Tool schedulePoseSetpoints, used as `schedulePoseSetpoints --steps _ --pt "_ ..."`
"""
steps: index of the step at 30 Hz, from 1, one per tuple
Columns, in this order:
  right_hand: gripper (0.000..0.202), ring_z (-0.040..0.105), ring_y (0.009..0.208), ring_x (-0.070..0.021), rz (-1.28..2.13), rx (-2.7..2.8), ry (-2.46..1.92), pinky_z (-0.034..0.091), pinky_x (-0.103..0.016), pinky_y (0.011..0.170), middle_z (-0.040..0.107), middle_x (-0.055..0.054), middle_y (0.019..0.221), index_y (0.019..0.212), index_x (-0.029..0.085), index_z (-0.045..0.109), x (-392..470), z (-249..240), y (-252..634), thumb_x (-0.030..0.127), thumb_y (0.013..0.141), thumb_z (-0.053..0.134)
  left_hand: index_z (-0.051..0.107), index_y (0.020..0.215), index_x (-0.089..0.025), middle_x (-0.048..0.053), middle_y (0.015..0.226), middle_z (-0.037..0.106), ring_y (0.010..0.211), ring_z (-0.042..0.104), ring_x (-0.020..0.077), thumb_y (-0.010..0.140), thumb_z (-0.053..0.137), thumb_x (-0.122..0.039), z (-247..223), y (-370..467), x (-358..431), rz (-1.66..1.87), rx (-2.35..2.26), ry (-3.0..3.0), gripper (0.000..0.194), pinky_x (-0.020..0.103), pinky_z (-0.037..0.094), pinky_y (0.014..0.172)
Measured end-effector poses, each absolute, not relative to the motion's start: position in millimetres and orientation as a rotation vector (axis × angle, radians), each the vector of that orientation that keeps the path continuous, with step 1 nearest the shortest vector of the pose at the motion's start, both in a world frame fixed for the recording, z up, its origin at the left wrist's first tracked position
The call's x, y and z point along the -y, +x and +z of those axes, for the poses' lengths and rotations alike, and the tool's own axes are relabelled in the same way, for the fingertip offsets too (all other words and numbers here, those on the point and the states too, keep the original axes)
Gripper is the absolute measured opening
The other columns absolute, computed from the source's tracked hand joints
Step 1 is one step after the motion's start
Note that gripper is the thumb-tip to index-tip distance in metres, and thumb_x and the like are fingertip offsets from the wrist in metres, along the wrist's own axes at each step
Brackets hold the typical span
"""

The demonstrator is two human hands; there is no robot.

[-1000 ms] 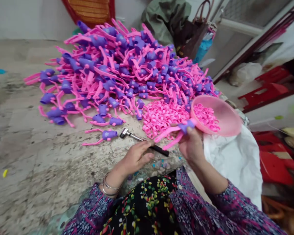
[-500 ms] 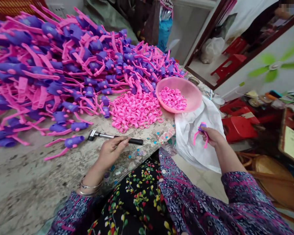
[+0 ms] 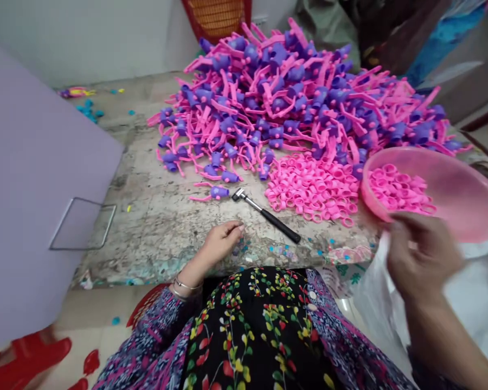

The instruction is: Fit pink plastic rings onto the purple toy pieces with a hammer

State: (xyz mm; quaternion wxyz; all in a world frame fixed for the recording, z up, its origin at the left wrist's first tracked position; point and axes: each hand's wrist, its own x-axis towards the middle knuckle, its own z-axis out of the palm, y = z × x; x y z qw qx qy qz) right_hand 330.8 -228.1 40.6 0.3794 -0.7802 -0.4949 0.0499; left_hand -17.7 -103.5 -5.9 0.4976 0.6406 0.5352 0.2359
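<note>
Guessing loads left tbh, seeing doll parts [image 3: 278,97] heaped toward the tabletop's [image 3: 158,216] far edge, loose rings [image 3: 311,187] nearer the front and nothing clearly finished, with left hand [image 3: 222,241] curled closed by the front edge, right hand [image 3: 425,257] at the bowl [image 3: 469,200], can't tell if gripping.

Head view, forward and down

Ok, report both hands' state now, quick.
Left hand: loosely closed, nothing visible in it.
Right hand: curled near the pink bowl; whether it holds anything cannot be told.
</note>
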Motion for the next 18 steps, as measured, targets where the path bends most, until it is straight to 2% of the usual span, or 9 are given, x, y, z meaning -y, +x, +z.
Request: schedulePoseSetpoints --steps 2,5,9,11,15,18 --pt "0.026 0.065 0.090 -0.0264 0.187 1.615 -1.748 0.052 -0.040 0.079 0.069 -0.010 0.096 0.107 0.024 0.067 186 41 293 0.037 0.093 0.050 0.073 0.093 -0.021 0.005 0.087 0.074 0.081 0.068 0.0194 0.087 0.053 -0.039 -5 -25 91 0.669 -1.424 1.721 0.027 0.029 0.051 0.077" --pt "0.032 0.065 0.093 -0.0239 0.400 2.149 -1.654 0.050 -0.035 0.078 0.070 -0.009 0.101 0.112 0.020 0.068 130 38 247 0.033 0.097 0.043 0.071 0.106 -0.021 0.008 0.106 0.071 0.100 0.065 0.0228 0.089 0.049 -0.035 0 -38 67 0.679 -1.651 1.974 0.031 0.033 0.049 0.088" --pt "0.032 0.064 0.094 -0.0212 0.379 2.349 -1.795 0.046 -0.029 0.076 0.071 -0.008 0.107 0.113 0.019 0.068 73 36 218 0.030 0.097 0.042 0.063 0.124 -0.022 0.010 0.126 0.062 0.110 0.060 0.0265 0.087 0.046 -0.021 3 -50 36 0.399 -1.820 2.266 0.040 0.037 0.047 0.092" --pt "0.034 0.063 0.093 -0.0230 0.261 2.342 -1.917 0.044 -0.031 0.079 0.071 -0.010 0.103 0.110 0.017 0.069 49 36 214 0.028 0.098 0.040 0.059 0.130 -0.022 0.011 0.137 0.055 0.120 0.053 0.0303 0.085 0.047 -0.017 2 -51 22 0.257 -1.797 2.410 0.047 0.042 0.044 0.097" --pt "0.036 0.057 0.103 -0.0350 0.070 2.281 -2.088 0.040 -0.042 0.084 0.066 -0.021 0.108 0.110 0.008 0.069 11 38 217 0.029 0.095 0.043 0.051 0.138 -0.022 0.012 0.142 0.051 0.119 0.052 0.0355 0.086 0.048 -0.022 -2 -48 3 0.064 -1.692 2.496 0.052 0.049 0.044 0.093" --pt "0.038 0.055 0.103 -0.0347 0.023 2.301 -2.155 0.041 -0.040 0.079 0.063 -0.021 0.114 0.115 0.010 0.067 -1 43 224 0.034 0.094 0.046 0.053 0.135 -0.022 0.013 0.133 0.056 0.112 0.057 0.0321 0.086 0.047 -0.020 -4 -47 -5 0.015 -1.622 2.493 0.050 0.045 0.046 0.091"
